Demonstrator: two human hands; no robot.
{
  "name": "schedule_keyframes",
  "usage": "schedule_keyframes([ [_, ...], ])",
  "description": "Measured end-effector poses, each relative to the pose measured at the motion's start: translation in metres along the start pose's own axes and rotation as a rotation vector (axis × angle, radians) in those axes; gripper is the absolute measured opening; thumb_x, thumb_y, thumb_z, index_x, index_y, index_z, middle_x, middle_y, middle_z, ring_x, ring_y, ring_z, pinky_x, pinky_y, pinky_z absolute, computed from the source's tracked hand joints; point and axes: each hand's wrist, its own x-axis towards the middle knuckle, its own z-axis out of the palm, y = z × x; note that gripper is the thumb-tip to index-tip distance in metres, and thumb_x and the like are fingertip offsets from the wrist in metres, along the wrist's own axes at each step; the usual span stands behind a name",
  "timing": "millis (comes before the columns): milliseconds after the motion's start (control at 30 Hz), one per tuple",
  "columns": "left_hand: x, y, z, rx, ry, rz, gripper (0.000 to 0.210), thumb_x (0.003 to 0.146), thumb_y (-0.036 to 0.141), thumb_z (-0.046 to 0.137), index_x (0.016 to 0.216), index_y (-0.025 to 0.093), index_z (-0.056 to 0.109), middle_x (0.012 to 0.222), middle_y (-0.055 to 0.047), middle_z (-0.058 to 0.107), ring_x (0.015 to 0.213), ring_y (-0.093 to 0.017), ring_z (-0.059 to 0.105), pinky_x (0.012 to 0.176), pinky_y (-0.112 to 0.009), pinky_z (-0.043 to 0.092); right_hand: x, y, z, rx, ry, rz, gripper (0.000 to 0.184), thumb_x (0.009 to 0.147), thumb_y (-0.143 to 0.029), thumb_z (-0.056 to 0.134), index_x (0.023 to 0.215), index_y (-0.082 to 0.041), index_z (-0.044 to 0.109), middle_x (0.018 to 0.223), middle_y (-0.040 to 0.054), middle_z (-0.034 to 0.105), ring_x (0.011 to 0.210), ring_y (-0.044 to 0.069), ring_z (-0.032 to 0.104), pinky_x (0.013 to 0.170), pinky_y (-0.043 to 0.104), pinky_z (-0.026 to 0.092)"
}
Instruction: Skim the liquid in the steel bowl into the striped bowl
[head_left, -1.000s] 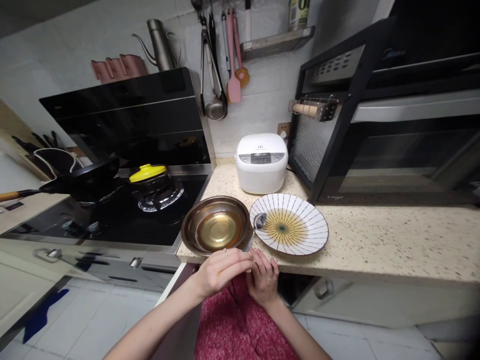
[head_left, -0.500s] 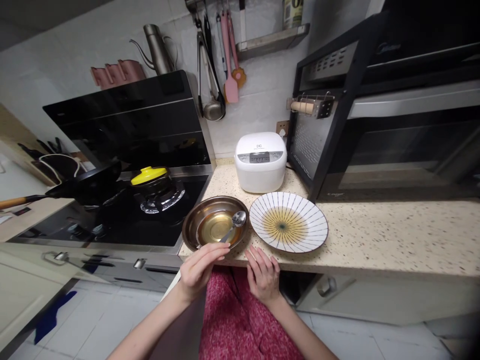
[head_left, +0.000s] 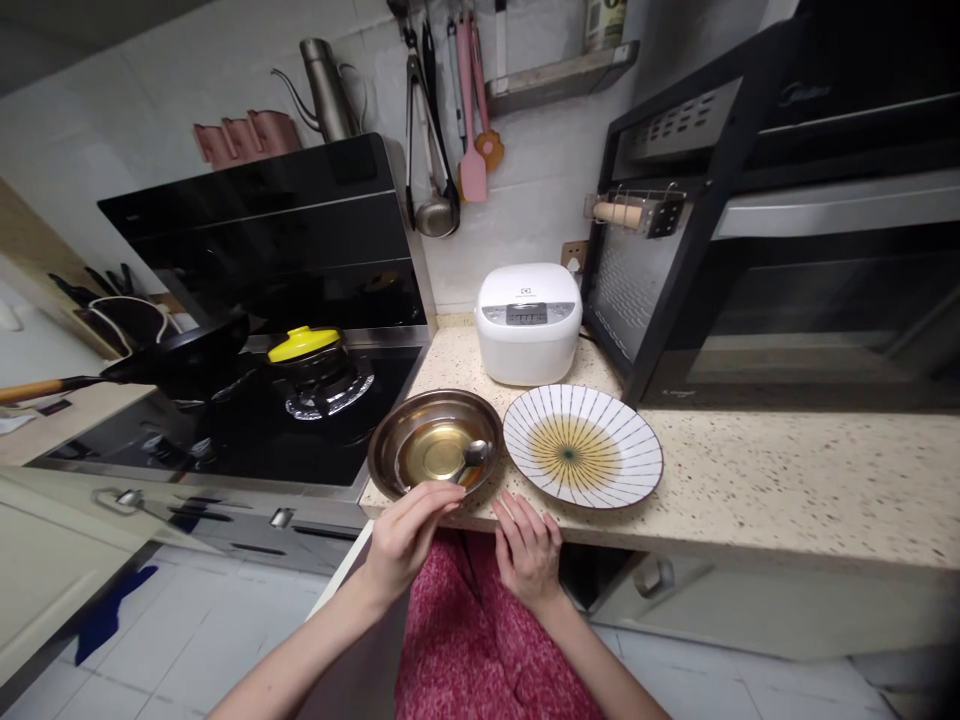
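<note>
One small, shiny metal spoon is pinched in the left hand; the fingers cover much of its handle, so the exact hold cannot be made out. Just ahead and to the right of that grip, the spoon's bowl lies inside the rim of a wide, round, brownish metal basin; whether it touches the clear, golden-looking liquid there is hard to tell. To the right of the grip, the right hand grasps nothing: its fingers are loosely bent at the edge of the speckled beige stone counter. Forward and farther right of the grip sits a large, round white plate with dark radiating lines, yellowish across its middle, which may be liquid or glaze. Well beyond the grip stands a rounded white rice cooker.

The step in hand looks like working the spoon in the basin, perhaps stirring or scooping. The next move seems to call for a steady pinch and a level bowl, with clearance over the basin's rim if the spoon is lifted; a tilt could drip onto the counter. The right hand appears free to steady the basin.
</note>
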Motion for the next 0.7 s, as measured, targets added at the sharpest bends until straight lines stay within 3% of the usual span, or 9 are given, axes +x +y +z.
schedule_keyframes([
  [367,0.001,0.011,-0.003,-0.080,-0.098,-0.255,0.014,0.100,0.017,0.062,0.101,0.017,0.077,0.096,-0.009,0.079,0.087,-0.018,0.077,0.082,-0.025,0.063,0.000,0.000,0.000,-0.006,0.006,-0.005,0.050,0.097,-0.021,0.053,0.147,-0.022,0.054,0.121,0.0056,0.077,0.122,0.019,0.062,0.115,0.033,0.029],
  [700,-0.002,0.006,-0.002,-0.220,-0.075,-0.371,0.017,0.099,0.021,0.064,0.102,0.018,0.080,0.103,-0.010,0.081,0.095,-0.021,0.080,0.084,-0.030,0.067,-0.003,0.002,0.001,-0.031,-0.009,-0.016,0.053,0.096,-0.021,0.054,0.148,-0.023,0.053,0.123,0.0062,0.076,0.127,0.020,0.060,0.113,0.033,0.031],
])
